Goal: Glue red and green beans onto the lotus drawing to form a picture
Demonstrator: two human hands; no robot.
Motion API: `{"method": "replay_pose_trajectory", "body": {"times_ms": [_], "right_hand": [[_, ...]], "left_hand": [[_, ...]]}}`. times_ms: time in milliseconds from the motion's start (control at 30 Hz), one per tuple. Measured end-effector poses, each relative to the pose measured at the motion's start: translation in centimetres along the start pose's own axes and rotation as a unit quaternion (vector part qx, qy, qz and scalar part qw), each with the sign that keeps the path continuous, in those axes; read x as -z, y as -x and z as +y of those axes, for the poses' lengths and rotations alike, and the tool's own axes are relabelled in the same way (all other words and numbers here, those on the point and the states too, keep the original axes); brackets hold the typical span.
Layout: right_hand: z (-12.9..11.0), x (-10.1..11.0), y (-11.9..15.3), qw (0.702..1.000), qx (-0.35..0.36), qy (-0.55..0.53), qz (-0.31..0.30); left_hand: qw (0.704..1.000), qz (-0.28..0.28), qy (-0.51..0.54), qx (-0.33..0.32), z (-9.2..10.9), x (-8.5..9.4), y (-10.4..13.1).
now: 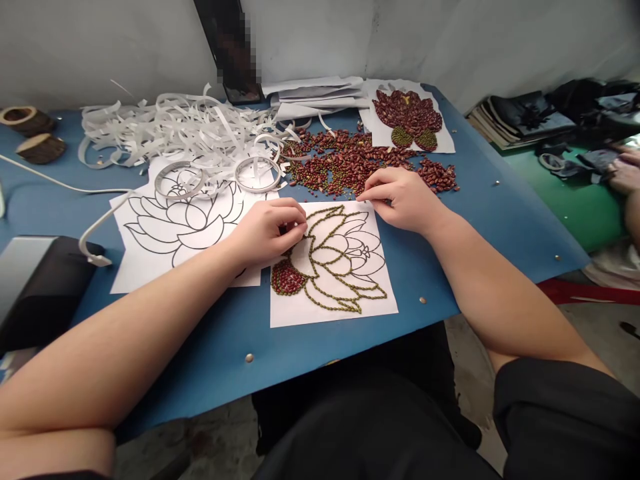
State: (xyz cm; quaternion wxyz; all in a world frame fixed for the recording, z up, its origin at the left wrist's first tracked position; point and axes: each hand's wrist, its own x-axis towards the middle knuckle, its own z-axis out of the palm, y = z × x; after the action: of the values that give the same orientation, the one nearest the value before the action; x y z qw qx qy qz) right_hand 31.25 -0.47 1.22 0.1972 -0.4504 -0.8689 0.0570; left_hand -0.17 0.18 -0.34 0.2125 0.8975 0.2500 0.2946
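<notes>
A white sheet with a lotus drawing (333, 267) lies on the blue table (210, 363); green beans follow many of its lines, and red beans fill one rounded area at its lower left. My left hand (273, 230) rests over the sheet's upper left part, fingers curled and pressed together; what they hold, if anything, is hidden. At the sheet's upper right edge is my right hand (397, 197), thumb and fingertips pinched beside the loose beans (340, 160). Anything between those fingertips is too small to name.
Behind lie shredded paper strips (165, 123), tape rings (257, 175), a second lotus sheet (150, 227) and a bean-covered lotus picture (407, 117). A black and silver device (45, 287) with a white cable sits left. Another person's hand (625, 170) shows far right.
</notes>
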Motion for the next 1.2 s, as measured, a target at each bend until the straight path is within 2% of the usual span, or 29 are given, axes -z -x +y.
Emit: {"method": "replay_pose_trajectory", "body": {"times_ms": [267, 500, 700, 900, 1200], "right_hand": [[1.0, -0.4, 0.0, 1.000, -0.019, -0.001, -0.005], [1.7, -1.0, -0.2, 1.000, 0.015, -0.002, -0.025], [1.2, -0.9, -0.2, 0.999, 0.008, 0.028, -0.028], [0.6, 0.2, 0.2, 0.999, 0.021, -0.022, -0.034], [0.6, 0.0, 0.2, 0.998, 0.036, -0.033, -0.050]], "left_hand": [[1.000, 0.000, -0.003, 0.005, 0.0, 0.0, 0.0], [1.000, 0.000, -0.003, 0.005, 0.1, 0.0, 0.0], [1.000, 0.005, 0.002, -0.002, 0.1, 0.0, -0.1], [1.000, 0.000, -0.001, 0.003, 0.1, 0.0, 0.0], [1.000, 0.007, -0.003, -0.017, -0.1, 0.0, 0.1]]}}
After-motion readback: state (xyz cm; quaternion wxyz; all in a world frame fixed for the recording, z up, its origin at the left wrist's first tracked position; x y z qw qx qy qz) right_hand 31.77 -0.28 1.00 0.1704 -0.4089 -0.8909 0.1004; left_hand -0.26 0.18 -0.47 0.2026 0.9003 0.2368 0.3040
